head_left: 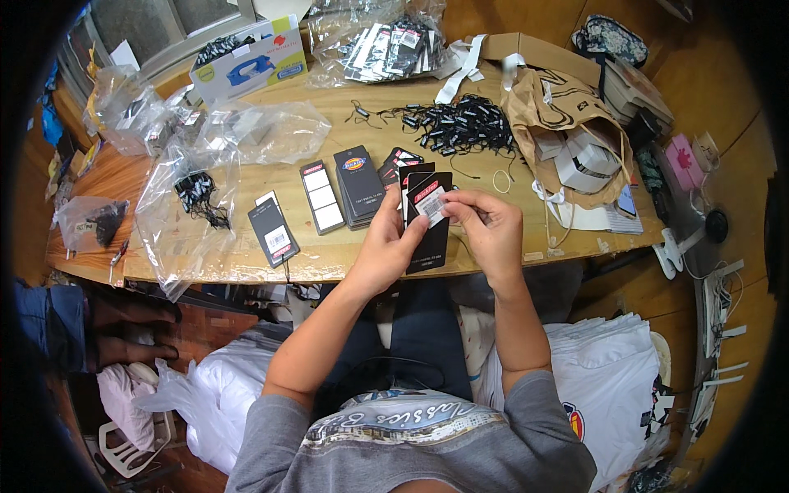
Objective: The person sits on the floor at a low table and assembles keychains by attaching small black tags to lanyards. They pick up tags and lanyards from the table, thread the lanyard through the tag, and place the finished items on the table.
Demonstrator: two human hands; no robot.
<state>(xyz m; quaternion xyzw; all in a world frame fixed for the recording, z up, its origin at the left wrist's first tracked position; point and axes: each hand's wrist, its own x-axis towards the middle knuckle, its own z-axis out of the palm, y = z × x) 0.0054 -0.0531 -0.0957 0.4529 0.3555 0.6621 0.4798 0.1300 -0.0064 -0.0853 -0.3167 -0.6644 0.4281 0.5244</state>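
Note:
My left hand (384, 246) grips several black hang tags (428, 248) with red logo patches, fanned upright over the table's front edge. A white barcode sticker (432, 210) lies across the front tag. My right hand (495, 234) is closed in a pinch at the sticker's right edge, close to the tag's corner. Left of my hands stand a stack of black hang tags (359, 189) and a strip-like pile of tags with white panels (323, 201). Farther left lies a black tag with a barcode (271, 232), its cord hanging over the edge. More tags (398, 162) lie partly hidden behind my hands.
Black tag cords (462, 125) lie heaped at the back centre. Beside them stands a brown paper bag (567, 103) holding white boxes. Clear plastic bags (185, 234) cover the left side, near an iron's box (251, 62). White folded shirts (604, 378) are piled below right.

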